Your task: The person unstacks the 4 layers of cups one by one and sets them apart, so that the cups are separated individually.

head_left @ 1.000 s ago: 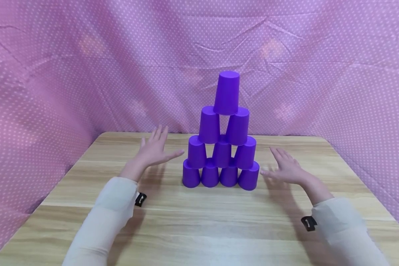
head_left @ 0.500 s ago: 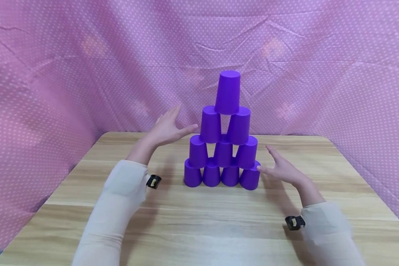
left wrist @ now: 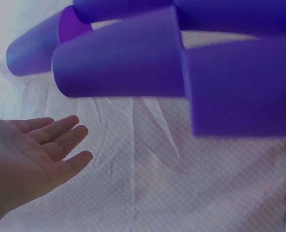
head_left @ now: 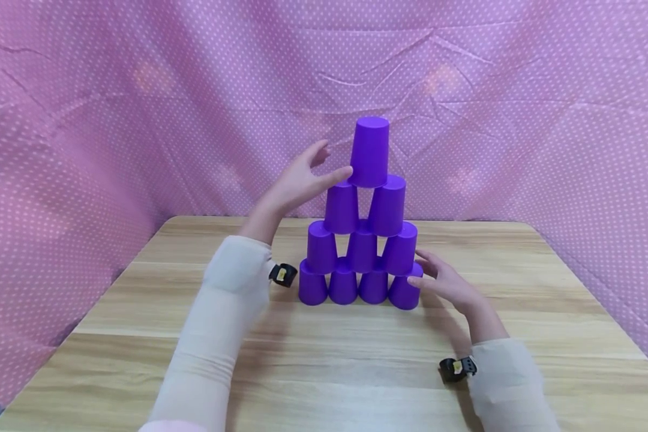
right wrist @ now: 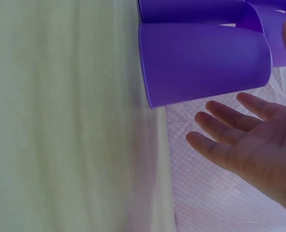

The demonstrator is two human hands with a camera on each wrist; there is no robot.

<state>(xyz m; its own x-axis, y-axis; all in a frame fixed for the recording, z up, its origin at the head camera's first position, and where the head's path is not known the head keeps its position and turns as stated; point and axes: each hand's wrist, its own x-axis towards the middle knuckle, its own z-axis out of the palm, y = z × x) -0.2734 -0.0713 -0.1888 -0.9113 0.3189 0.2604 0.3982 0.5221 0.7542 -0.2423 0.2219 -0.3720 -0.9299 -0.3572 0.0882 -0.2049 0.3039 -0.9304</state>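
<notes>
Purple cups stand upside down in a four-tier pyramid, a single top cup [head_left: 369, 153] at its peak. My left hand [head_left: 302, 180] is raised left of the peak, its thumb tip right at the top cup's lower left side. The left wrist view has the hand's fingers [left wrist: 61, 142] extended, apart from the second-tier left cup [left wrist: 119, 58]. Low on the right, my right hand [head_left: 447, 282] reaches toward the bottom right cup [head_left: 405, 295], its thumb overlapping that cup. In the right wrist view its spread fingers [right wrist: 215, 128] lie beside the cup, gripping nothing.
The pyramid stands on a wood-grain table [head_left: 329, 366]. Behind and around it hangs a pink dotted cloth [head_left: 221, 90]. Black wrist devices [head_left: 284, 275] sit at both pale sleeves [head_left: 237, 276].
My left hand has risen and moved right, from beside the lower tiers to the top cup. The right hand has moved left, closer to the bottom right cup. The pyramid has kept its shape.
</notes>
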